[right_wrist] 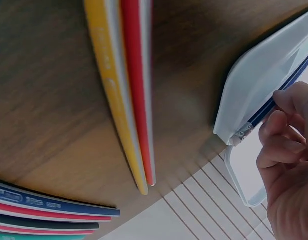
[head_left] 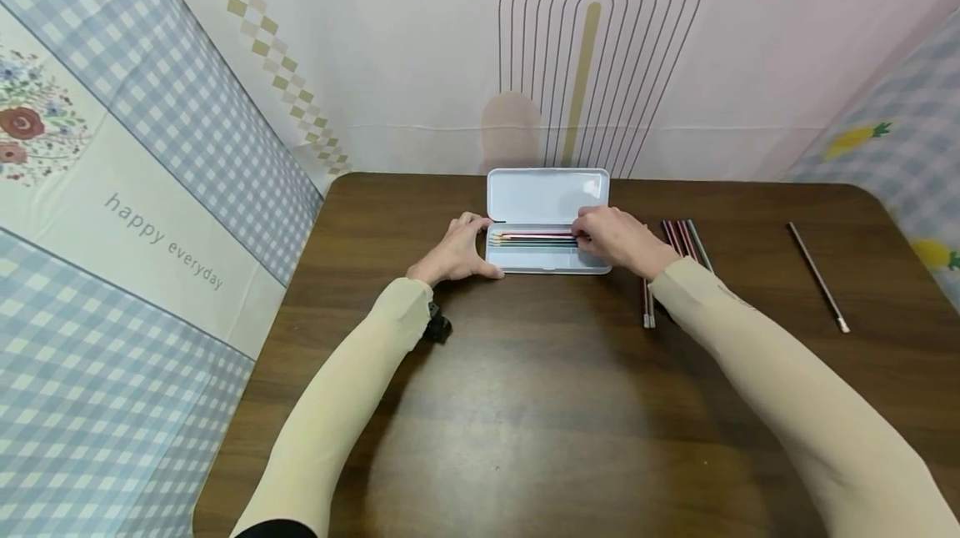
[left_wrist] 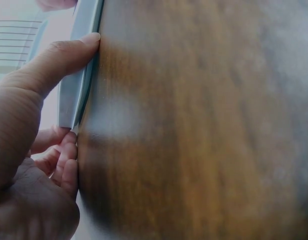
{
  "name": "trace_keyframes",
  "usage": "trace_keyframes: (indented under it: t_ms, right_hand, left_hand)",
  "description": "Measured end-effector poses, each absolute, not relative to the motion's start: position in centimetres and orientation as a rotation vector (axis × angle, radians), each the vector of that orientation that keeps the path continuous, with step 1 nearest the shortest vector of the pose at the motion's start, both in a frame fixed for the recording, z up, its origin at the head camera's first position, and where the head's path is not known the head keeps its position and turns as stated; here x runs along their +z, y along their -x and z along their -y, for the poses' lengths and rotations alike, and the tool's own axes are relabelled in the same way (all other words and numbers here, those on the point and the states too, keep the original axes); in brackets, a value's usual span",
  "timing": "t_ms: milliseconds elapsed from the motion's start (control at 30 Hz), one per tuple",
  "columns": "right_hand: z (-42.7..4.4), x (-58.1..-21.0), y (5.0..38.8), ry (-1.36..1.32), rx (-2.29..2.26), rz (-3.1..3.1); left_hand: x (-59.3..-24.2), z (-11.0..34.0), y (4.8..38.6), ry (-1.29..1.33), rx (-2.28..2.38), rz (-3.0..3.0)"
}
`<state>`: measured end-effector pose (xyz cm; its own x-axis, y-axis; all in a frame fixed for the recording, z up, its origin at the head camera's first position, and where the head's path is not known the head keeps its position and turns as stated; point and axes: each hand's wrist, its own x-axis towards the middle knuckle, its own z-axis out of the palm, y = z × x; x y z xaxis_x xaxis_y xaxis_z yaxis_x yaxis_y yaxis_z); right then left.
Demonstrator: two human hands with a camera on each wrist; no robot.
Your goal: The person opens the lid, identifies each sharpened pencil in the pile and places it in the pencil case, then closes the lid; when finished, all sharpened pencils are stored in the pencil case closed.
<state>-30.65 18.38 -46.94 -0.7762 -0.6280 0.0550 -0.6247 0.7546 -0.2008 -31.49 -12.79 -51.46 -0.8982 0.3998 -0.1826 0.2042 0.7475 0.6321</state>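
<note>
An open white pencil case [head_left: 551,261] lies near the table's far edge, its lid [head_left: 547,194] tipped back. Several pencils [head_left: 528,239] lie in it side by side. My left hand [head_left: 459,253] grips the case's left end; in the left wrist view the thumb [left_wrist: 69,56] presses its front side and the fingers bend round the end. Over the right part of the case, my right hand [head_left: 617,236] pinches a dark blue pencil [right_wrist: 268,107] between thumb and fingers. That pencil's eraser end [right_wrist: 241,134] is at the case's end wall; its other end is out of the right wrist view.
Right of the case lie several pencils [head_left: 686,239], partly behind the right wrist, and others with eraser ends [head_left: 648,319]. A single pencil [head_left: 817,275] lies farther right on the wooden table [head_left: 495,429]. A patterned cloth [head_left: 420,46] hangs behind the far edge.
</note>
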Motion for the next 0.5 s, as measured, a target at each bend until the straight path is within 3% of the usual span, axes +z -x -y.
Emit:
trace_keyframes:
  t_ms: [500]
  right_hand:
    - [-17.3, -47.0, 31.0, 1.089, -0.365, -2.917]
  left_hand:
    - [-50.6, 12.7, 30.8, -0.474, 0.891, -2.636]
